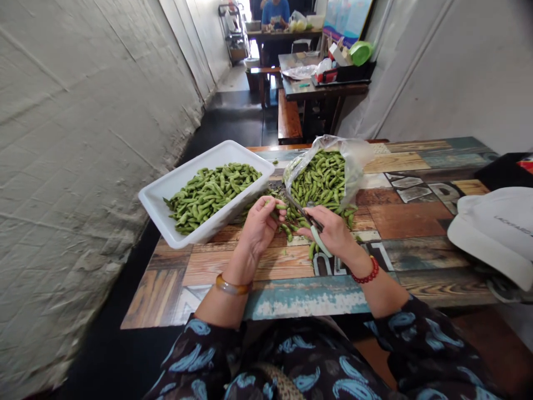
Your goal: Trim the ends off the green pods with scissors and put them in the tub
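Note:
Between the fingertips of my left hand (261, 223) is a green pod (278, 206). My right hand (328, 229) grips scissors (318, 236) with a pale green handle, their dark blades pointing up and left beside the pod. To the left, a white plastic tub (160, 214) holds many green pods (208, 195). An open clear plastic bag (356, 158), full of more pods (322, 178), lies beyond my right hand. Loose pods and dark trimmings are scattered on the table between tub and bag, partly hidden by my hands.
The table (300, 297) has a patchwork wood top. A white cap (495, 228) sits at its right edge, near a black object. Farther back stand a bench (289, 116) and a second table (291, 89) with items. A person in blue (275, 12) sits at the far end.

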`<state>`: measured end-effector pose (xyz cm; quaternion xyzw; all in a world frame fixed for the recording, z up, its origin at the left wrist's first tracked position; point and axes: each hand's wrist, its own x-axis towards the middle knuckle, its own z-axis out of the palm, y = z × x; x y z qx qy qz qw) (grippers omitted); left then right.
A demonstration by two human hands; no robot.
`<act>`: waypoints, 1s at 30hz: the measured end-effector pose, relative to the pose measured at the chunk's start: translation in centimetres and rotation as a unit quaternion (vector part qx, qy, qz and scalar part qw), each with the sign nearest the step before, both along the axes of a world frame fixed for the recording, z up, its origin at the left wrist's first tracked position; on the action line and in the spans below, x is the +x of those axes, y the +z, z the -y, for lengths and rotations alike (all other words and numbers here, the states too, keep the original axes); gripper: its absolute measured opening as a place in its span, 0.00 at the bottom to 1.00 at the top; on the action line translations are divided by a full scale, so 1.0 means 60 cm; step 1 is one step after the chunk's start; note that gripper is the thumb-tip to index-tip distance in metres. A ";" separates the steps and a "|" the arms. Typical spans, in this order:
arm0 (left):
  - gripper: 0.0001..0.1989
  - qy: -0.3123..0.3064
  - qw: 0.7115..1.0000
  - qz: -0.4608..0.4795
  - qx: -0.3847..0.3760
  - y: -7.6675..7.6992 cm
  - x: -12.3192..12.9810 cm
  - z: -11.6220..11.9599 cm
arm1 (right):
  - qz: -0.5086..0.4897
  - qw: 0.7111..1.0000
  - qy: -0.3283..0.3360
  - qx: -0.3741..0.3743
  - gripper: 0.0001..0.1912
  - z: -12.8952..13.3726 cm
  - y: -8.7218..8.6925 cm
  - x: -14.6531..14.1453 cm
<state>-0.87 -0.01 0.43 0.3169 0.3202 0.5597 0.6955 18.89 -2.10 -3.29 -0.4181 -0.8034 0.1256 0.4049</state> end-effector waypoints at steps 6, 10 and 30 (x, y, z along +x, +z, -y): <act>0.05 0.006 0.994 -0.097 0.042 0.002 -0.025 -0.011 | -0.040 0.998 -0.047 0.002 0.22 -0.005 0.007 0.007; 0.11 -0.034 0.922 -0.354 0.156 0.001 -0.029 -0.008 | -0.039 0.998 -0.047 0.003 0.22 -0.005 0.008 0.005; 0.04 -0.132 0.693 -0.645 0.294 -0.018 -0.021 0.006 | -0.042 0.998 -0.052 -0.006 0.22 -0.007 0.000 0.003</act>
